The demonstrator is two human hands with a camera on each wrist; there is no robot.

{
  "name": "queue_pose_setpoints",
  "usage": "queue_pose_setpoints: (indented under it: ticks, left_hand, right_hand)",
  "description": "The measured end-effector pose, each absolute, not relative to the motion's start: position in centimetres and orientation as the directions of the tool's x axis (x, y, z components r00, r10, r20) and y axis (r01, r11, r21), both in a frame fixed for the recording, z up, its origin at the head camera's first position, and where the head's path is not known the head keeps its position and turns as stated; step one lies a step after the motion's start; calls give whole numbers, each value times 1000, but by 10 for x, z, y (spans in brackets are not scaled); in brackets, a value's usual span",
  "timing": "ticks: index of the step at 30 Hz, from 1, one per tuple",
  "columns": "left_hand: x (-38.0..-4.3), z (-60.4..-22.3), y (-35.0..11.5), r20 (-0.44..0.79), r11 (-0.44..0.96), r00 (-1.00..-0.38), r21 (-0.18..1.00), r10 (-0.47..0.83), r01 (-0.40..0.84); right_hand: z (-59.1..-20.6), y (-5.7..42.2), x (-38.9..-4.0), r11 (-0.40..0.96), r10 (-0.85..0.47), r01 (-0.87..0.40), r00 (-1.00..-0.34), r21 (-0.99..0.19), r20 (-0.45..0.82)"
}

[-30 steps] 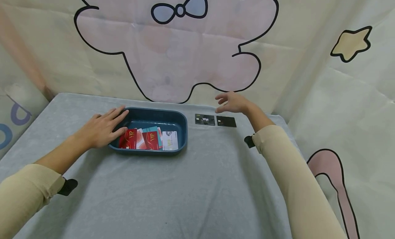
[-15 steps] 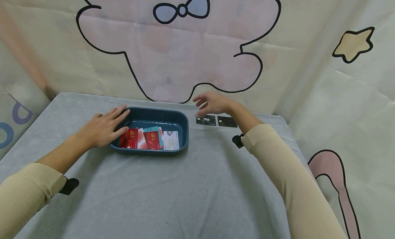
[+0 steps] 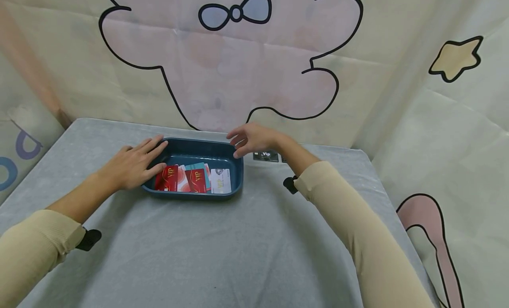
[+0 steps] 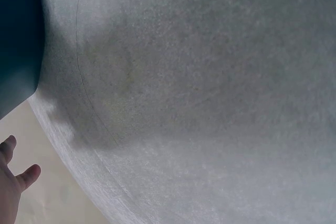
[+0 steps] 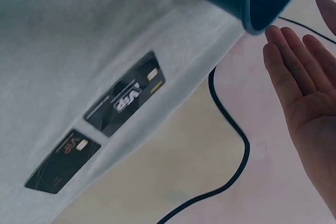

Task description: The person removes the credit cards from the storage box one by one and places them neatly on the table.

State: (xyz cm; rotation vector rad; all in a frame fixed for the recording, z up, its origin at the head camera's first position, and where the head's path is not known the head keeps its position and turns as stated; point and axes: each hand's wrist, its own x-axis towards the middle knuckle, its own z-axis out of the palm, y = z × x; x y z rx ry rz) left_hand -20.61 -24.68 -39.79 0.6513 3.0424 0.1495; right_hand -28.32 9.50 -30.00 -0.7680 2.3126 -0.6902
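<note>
A dark blue rectangular bin [image 3: 191, 195] stands on the cloth-covered table, left of the middle. Several cards lie in it, among them a red VIP card [image 3: 166, 179] and a white one [image 3: 220, 181]. My left hand [image 3: 133, 164] rests with spread fingers across the bin's left rim. Over the bin's far right corner is my right hand [image 3: 256, 139], its fingers loosely bent with nothing held. Two black VIP cards lie side by side right of the bin. The nearer-to-bin card [image 5: 126, 94] and the other card [image 5: 63, 161] show whole in the right wrist view.
Grey cloth [image 3: 238, 250] covers the table. A printed curtain [image 3: 222, 78] hangs close behind the far edge. Another patterned curtain [image 3: 449, 122] flanks the right side.
My right hand has moved left from above the two black cards to the bin's far right corner. The left hand has stayed on the bin's rim.
</note>
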Motion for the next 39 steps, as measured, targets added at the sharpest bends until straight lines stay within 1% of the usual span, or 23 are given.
queue_pose_setpoints:
  ticks: [7, 15, 19, 27, 39]
  left_hand:
    - [-207, -399, -248, -11, 907, -911, 101, 413, 410]
    - [-208, -399, -248, -27, 906, -908, 92, 418, 414]
    - [-208, -398, -247, -23, 905, -908, 94, 418, 414]
    - [-208, -399, -247, -21, 907, -910, 91, 414, 411]
    - [-210, -399, -247, -33, 908, -909, 87, 415, 411]
  right_hand:
    - [-307, 80, -283, 718, -660, -305, -583, -626, -474]
    - [-315, 69, -281, 741, -649, -289, -540, -607, -536]
    - [-321, 64, -282, 758, -631, -274, -536, -592, -560]
    - [-329, 56, -281, 769, -625, -309, -546, -559, -558]
    - [-341, 43, -281, 795, -605, -361, -526, -487, -598]
